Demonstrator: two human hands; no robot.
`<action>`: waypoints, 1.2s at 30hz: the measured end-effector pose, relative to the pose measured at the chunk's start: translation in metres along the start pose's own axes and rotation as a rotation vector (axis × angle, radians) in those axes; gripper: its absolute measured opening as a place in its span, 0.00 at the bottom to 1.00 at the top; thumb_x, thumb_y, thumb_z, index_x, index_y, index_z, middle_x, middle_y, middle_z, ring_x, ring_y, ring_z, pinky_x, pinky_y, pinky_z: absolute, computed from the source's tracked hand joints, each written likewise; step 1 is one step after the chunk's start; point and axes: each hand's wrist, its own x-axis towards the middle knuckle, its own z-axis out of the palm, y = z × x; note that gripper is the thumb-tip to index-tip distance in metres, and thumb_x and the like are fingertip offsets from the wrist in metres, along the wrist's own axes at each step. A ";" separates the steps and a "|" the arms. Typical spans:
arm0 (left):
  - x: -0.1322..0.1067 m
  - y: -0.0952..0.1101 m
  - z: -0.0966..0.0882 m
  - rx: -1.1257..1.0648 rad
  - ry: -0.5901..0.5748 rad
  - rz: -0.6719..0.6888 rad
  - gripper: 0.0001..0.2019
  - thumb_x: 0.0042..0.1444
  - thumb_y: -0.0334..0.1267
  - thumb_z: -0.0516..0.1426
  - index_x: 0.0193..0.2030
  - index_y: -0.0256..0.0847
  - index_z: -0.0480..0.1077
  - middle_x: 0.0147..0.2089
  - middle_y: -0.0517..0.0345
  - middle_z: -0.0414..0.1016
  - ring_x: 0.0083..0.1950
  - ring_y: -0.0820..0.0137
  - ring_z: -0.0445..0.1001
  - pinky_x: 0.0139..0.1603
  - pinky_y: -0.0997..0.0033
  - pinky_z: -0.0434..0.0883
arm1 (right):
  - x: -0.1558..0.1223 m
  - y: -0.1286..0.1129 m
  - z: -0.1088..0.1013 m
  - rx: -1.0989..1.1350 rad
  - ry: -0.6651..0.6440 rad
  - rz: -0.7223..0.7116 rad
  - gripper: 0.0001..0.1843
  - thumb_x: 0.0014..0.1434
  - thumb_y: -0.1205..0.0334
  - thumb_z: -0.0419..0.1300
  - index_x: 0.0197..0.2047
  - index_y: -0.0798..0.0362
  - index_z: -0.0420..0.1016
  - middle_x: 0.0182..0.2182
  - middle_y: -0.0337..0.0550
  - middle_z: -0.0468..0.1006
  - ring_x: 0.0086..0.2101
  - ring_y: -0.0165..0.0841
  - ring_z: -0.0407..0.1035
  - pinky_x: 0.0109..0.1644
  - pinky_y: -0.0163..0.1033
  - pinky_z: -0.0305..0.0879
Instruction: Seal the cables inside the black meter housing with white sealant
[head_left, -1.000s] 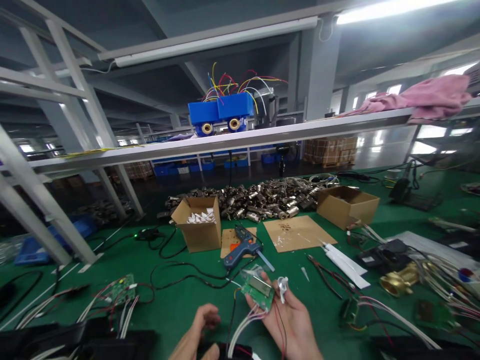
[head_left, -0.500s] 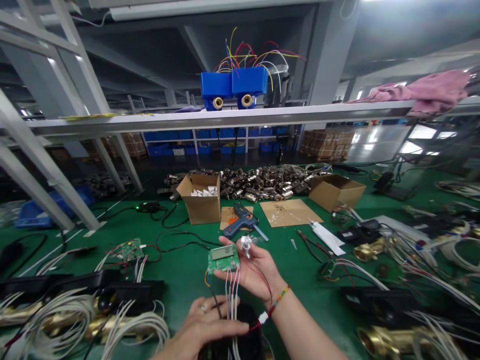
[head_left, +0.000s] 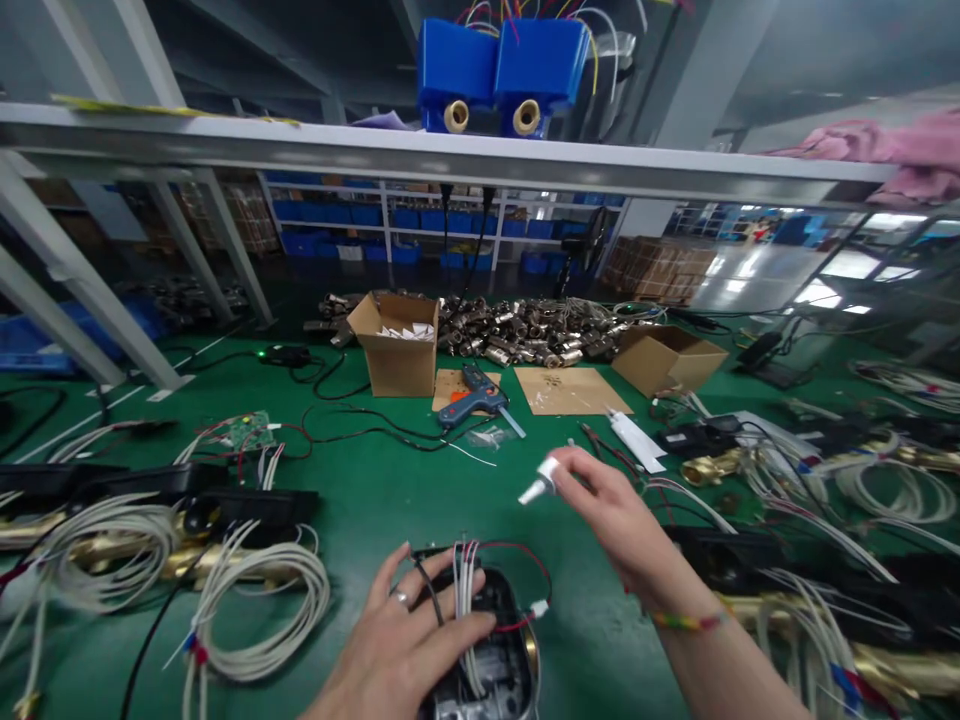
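Your left hand (head_left: pixel 409 650) lies flat on the housing (head_left: pixel 499 668), and your right hand (head_left: pixel 619 515) holds up a white part (head_left: pixel 541 480).
Your left fingers are spread apart and pressed on the black housing at the near edge of the green table (head_left: pixel 352 480), beside the grey and red wires (head_left: pixel 465 590) that come out of it. Your right fingers are pinched together on the small white part, raised above the table just beyond and right of the housing. A glue gun (head_left: pixel 476 400) lies farther back, near a box (head_left: pixel 397 350). A cable coil (head_left: pixel 262 600) lies left of your left hand.
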 end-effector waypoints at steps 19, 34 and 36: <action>0.008 0.042 -0.033 0.016 -0.107 -0.051 0.30 0.52 0.59 0.60 0.60 0.54 0.67 0.64 0.55 0.69 0.68 0.49 0.60 0.69 0.30 0.44 | -0.094 0.010 0.071 -0.733 0.022 -0.776 0.18 0.69 0.57 0.46 0.32 0.54 0.69 0.24 0.42 0.71 0.27 0.34 0.60 0.31 0.41 0.54; 0.012 0.033 -0.033 0.009 -0.120 -0.002 0.20 0.57 0.52 0.58 0.56 0.58 0.70 0.64 0.59 0.69 0.68 0.49 0.59 0.68 0.28 0.45 | -0.071 -0.005 0.064 -0.872 -0.203 -0.828 0.14 0.66 0.62 0.48 0.29 0.50 0.67 0.24 0.40 0.71 0.25 0.33 0.62 0.29 0.41 0.57; 0.014 0.028 -0.027 0.016 -0.114 -0.010 0.17 0.58 0.52 0.56 0.54 0.62 0.71 0.63 0.62 0.70 0.68 0.50 0.60 0.68 0.28 0.46 | -0.076 0.003 0.067 -0.778 -0.150 -0.838 0.11 0.65 0.60 0.51 0.31 0.47 0.70 0.25 0.40 0.74 0.27 0.34 0.66 0.30 0.41 0.61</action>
